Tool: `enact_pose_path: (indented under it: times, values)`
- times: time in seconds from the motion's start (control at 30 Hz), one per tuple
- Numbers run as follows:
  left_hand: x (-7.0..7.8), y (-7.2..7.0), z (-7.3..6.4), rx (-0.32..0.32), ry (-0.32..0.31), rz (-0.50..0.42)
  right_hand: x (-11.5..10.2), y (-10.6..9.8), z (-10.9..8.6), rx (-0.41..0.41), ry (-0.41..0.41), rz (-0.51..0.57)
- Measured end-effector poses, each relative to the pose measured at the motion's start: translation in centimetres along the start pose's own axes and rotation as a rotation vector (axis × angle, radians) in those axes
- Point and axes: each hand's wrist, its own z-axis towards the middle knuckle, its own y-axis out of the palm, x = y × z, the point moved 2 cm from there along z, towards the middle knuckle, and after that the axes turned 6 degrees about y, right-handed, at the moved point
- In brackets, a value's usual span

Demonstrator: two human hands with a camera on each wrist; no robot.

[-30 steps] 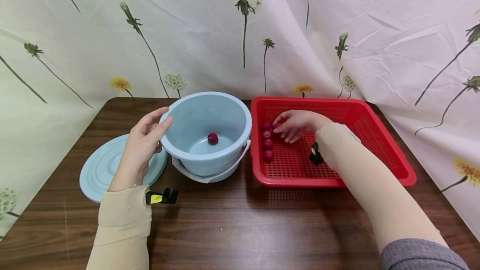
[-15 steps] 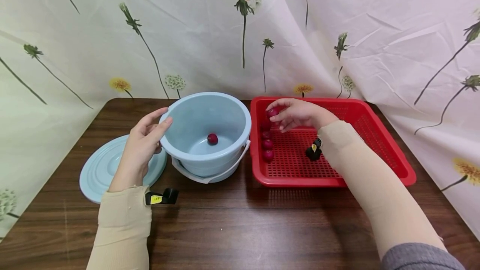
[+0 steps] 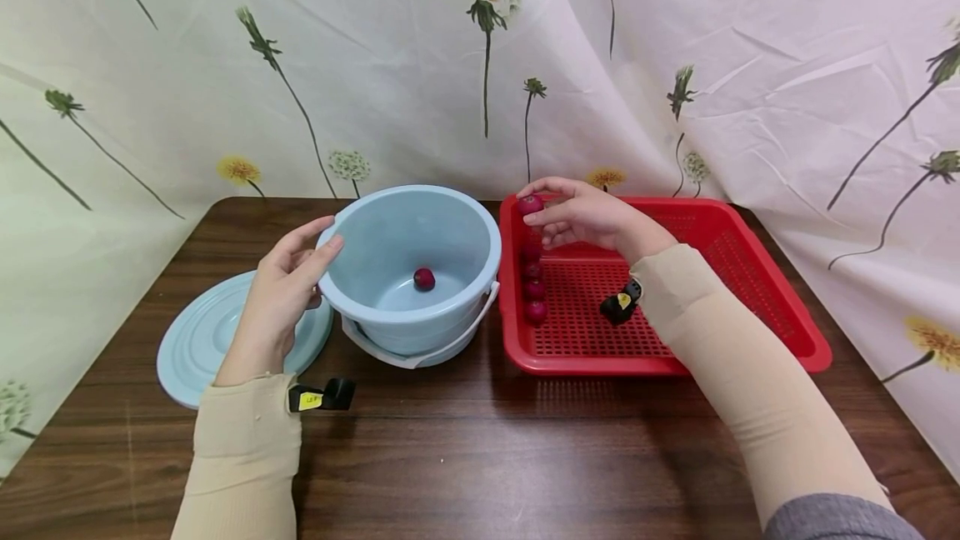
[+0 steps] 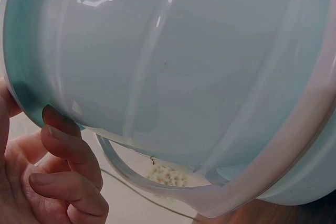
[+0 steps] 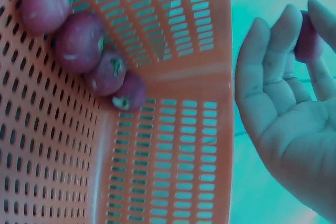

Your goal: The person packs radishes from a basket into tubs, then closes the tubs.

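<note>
A left hand (image 3: 285, 286) grips a light-blue round plastic bucket (image 3: 408, 317) by its rim, while the right hand (image 3: 581, 215) pinches a small round dark-red fruit (image 3: 530, 205) above a red perforated plastic basket's edge, where slack fingertips could drop it.

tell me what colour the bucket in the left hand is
The bucket is plain light blue, which shows best in the head view.

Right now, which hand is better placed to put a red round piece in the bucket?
Probably the right hand: it pinches a red round piece near the edge of the red basket nearest the bucket. The left hand grips the bucket's rim.
</note>
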Motion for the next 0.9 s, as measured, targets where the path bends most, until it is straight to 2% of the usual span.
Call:
enact_pose_path:
  times: [0.67, 0.9]
  values:
    - [0.0, 0.0, -0.1, -0.002, 0.003, -0.014, -1.8, 3.9, -0.6, 0.004, -0.143, 0.064]
    - [-0.1, 0.0, 0.0, -0.005, 0.006, -0.028, -2.5, 4.8, -0.8, 0.010, -0.164, 0.076]
